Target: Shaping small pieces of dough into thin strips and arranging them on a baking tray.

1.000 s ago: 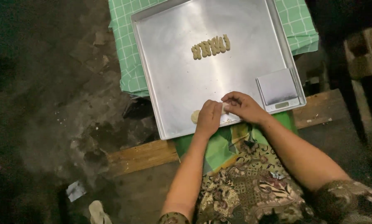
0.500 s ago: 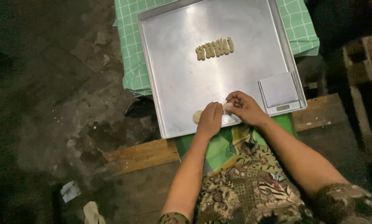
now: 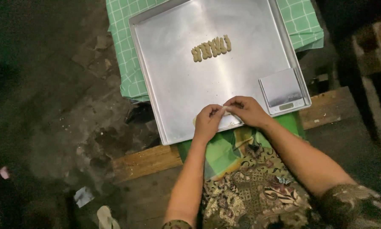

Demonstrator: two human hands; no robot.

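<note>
Dark, stained concrete floor (image 3: 50,118) surrounds a low table covered with a green checked cloth (image 3: 122,51). On the cloth lies a large square metal tray (image 3: 190,89), its near edge overhanging a wooden plank (image 3: 143,161). Near the tray's far middle, a short row of about 7 small tan dough pieces (image 3: 211,47) lies side by side, touching one another. A small silver digital scale (image 3: 283,91) sits in the tray's near right corner. At the near edge of the tray, the left hand (image 3: 207,123) and right hand (image 3: 247,111) meet, fingers curled and pinched together on a small pale dough piece (image 3: 227,112) held between their fingertips, just above the tray surface. Below the forearms, a patterned garment (image 3: 258,195) and a fold of green cloth cover the person's lap.
</note>
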